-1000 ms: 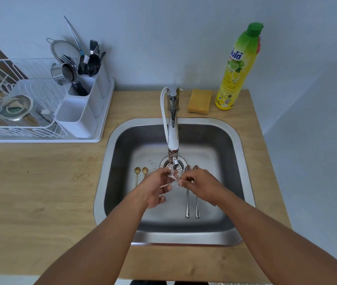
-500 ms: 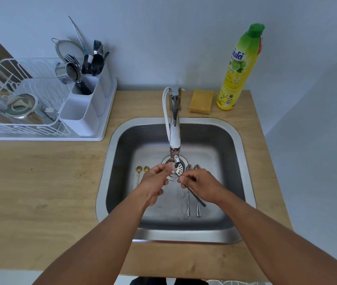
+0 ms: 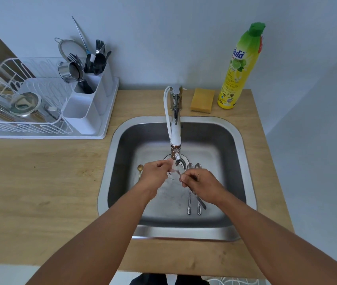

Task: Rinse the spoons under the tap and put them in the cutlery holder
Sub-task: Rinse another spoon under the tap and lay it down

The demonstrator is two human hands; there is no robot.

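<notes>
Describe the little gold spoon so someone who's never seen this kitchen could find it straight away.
Start at the square stainless steel sink set in the wooden counter. On its floor near the left wall, just left of the left hand, lies the small gold spoon. It is gold and short, unlike the two long silver spoons right of the drain.

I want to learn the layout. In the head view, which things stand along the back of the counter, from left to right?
Dish rack → cutlery holder → tap → sponge → dish soap bottle.

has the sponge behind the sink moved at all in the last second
No. The sponge lies in the same spot on the counter, between the tap base and the soap bottle; only the camera shifted slightly.
</notes>
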